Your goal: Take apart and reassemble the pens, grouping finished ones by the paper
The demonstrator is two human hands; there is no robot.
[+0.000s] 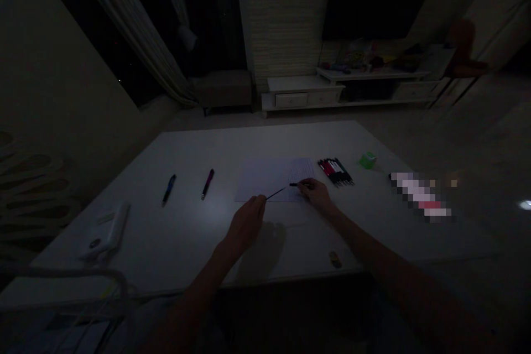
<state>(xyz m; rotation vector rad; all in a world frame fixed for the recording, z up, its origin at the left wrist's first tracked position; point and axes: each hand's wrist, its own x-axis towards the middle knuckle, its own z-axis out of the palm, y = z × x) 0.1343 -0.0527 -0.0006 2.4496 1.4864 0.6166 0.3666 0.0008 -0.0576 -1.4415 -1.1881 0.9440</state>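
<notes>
Low light over a white bench [186, 149], head view only. Left hand [246, 222] pinches a thin dark rod [276, 193] above a sheet of paper [261, 180], grip closed on it. Right hand [315, 193] closes on a short black piece [293, 184], nearly in line with the rod's tip. Bundled pens [336, 171] lie just beyond the paper; a blue pen [168, 189] and a magenta pen [208, 183] lie well left. Risk: in this dimness, a misaligned push could bend the rod or let it slip from the fingers.
</notes>
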